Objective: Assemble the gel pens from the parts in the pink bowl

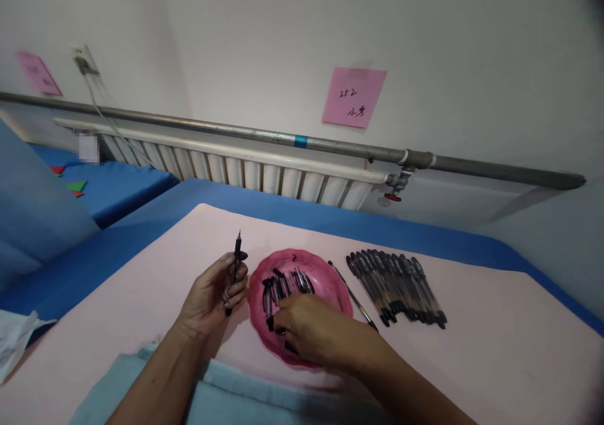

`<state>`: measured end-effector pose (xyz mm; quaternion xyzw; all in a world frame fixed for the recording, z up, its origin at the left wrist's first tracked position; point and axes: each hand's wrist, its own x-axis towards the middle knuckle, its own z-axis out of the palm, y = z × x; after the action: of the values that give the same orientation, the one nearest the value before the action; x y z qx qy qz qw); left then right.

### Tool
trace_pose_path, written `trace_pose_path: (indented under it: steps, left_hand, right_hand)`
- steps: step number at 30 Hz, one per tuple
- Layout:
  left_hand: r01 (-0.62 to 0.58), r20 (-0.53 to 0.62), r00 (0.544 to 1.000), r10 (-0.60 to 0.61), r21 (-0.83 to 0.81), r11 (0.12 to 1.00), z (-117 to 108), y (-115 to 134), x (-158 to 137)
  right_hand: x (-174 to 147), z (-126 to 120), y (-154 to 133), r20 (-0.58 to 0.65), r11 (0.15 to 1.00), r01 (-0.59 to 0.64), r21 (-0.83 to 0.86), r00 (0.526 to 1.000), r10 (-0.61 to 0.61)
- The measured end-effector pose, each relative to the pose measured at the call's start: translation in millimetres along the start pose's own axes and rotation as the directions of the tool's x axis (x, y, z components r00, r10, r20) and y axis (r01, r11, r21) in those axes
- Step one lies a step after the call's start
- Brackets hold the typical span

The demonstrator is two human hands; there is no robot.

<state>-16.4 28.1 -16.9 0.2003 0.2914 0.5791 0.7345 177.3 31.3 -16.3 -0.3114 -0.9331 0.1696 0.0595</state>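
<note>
Upright in my left hand (218,293) is a pen (237,247) without its cap, its tip pointing up; the fingers are closed round the barrel. My right hand (311,327) reaches into a pink scalloped dish (337,287), fingers bent together and pointing down. What its fingertips hold, if anything, is hidden. Several dark and clear pen caps (283,285) lie loosely in the dish, partly covered by that hand. Just right of the dish rests a single pen (353,297). Beyond it, several capped pens (396,287) form a slanting row.
A pale pink sheet (495,324) covers the blue-edged table (453,247). Light blue cloth (255,397) lies at the near edge. Behind stand a radiator (264,176) and a pipe (349,148) with a red valve (392,197). A white bag (16,340) sits far left.
</note>
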Motion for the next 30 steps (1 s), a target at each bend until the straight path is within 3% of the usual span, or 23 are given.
trace_pose_path:
  steps: [3,7,13,15,17,18,20,22,23,26,30]
  left_hand:
    - [0.004,0.004,1.000,-0.004,0.014,1.000,0,0,-1]
    - [0.006,-0.009,1.000,-0.005,0.042,0.999,1,-2,-1]
    - [0.018,-0.010,1.000,-0.017,0.124,0.992,4,-7,-4]
    - [0.030,0.007,0.999,-0.032,0.176,0.984,6,-8,-7]
    - [0.045,0.023,0.998,-0.052,0.236,0.971,7,-9,-9]
    - [0.053,0.031,0.998,-0.063,0.262,0.964,8,-11,-11]
    - [0.069,0.051,0.995,-0.088,0.301,0.951,9,-14,-13]
    - [0.087,0.075,0.990,-0.118,0.331,0.940,9,-19,-14]
    - [0.091,0.086,0.988,-0.128,0.342,0.935,9,-21,-15]
    - [0.105,0.102,0.983,-0.154,0.373,0.922,9,-25,-15]
    - [0.127,0.101,0.979,-0.179,0.390,0.912,9,-26,-15]
  right_hand:
    - [-1,-2,-4,0.102,0.997,0.012,-0.074,0.995,-0.004]
    - [-1,-6,-16,0.101,0.986,-0.081,-0.143,0.990,0.096]
    - [1,-10,-26,0.137,0.980,-0.185,-0.075,0.971,0.194]
    - [3,-11,-22,0.078,0.976,-0.216,-0.008,0.973,0.216]
    - [6,-16,-15,-0.094,0.968,-0.195,0.160,0.973,0.211]
    - [7,-19,-11,-0.206,0.945,-0.167,0.280,0.951,0.229]
    - [8,-27,-4,-0.391,0.830,-0.101,0.549,0.846,0.362]
    - [9,-33,0,-0.416,0.629,-0.023,0.777,0.732,0.540]
    - [9,-35,1,-0.384,0.524,0.018,0.852,0.702,0.600]
    - [10,-35,-2,-0.305,0.326,0.107,0.939,0.696,0.650]
    - [11,-31,-9,-0.295,0.272,0.150,0.951,0.708,0.641]
